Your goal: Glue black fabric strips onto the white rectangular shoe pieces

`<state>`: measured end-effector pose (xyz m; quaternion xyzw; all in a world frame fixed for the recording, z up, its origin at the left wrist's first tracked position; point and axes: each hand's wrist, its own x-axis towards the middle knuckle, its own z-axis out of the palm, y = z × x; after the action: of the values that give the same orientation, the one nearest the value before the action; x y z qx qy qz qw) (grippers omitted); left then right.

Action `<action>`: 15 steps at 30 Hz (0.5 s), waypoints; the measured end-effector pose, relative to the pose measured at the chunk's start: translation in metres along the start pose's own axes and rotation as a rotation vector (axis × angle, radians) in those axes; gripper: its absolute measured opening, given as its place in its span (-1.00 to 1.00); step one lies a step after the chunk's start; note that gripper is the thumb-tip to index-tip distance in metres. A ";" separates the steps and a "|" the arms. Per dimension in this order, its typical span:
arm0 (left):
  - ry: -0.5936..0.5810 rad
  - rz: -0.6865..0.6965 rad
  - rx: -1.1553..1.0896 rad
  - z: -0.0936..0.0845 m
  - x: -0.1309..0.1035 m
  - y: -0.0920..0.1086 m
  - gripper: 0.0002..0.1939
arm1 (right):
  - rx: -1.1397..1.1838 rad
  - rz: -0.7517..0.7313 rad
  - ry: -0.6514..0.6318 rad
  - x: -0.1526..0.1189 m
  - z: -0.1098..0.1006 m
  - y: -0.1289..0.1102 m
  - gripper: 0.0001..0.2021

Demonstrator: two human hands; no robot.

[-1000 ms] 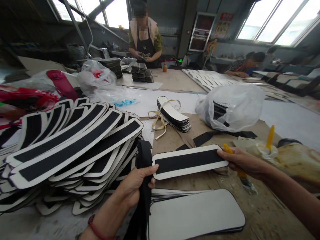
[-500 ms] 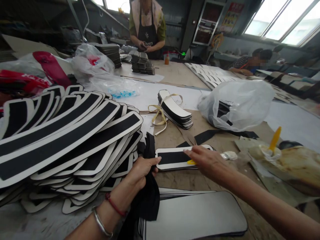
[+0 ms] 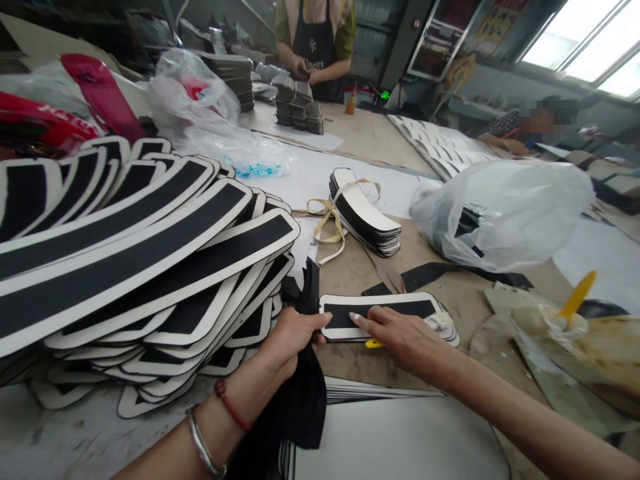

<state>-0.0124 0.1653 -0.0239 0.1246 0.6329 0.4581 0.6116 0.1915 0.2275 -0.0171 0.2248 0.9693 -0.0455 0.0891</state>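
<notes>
A short stack of white-bordered black strips (image 3: 345, 312) lies on the brown table in front of me. My left hand (image 3: 296, 333) pinches the left end of its top strip, thumb on top, beside a bundle of black fabric strips (image 3: 311, 400). With a finger extended, my right hand (image 3: 395, 333) touches the black face of the same strip. It also grips a yellow-handled tool (image 3: 373, 343), whose pale, glue-like end (image 3: 440, 322) shows beyond the knuckles. Most of the handle is hidden under the palm.
Curved black-and-white pieces (image 3: 150, 260) are heaped at left. Larger white panels (image 3: 400, 433) lie nearest me. Beyond are a tied bundle (image 3: 367, 213), a plastic bag (image 3: 505, 213) and, at right, a glue container (image 3: 555, 317) with a yellow handle. A person (image 3: 315, 47) stands across the table.
My right hand has slid left along the strip, its finger now nearer my left hand. The view has shifted slightly. My left hand still holds the strip's end.
</notes>
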 end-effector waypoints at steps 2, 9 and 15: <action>0.007 0.008 0.012 0.001 -0.001 0.000 -0.83 | 0.009 -0.004 -0.002 -0.002 0.002 0.002 -0.40; 0.026 0.029 0.058 0.003 -0.003 -0.001 -0.83 | -0.058 0.032 -0.085 0.001 -0.007 -0.004 -0.43; 0.030 0.027 0.085 0.004 -0.002 -0.001 -0.84 | -0.028 0.091 -0.138 0.004 -0.015 -0.008 -0.40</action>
<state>-0.0079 0.1645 -0.0227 0.1522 0.6593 0.4409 0.5897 0.1823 0.2241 -0.0032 0.2634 0.9502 -0.0432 0.1608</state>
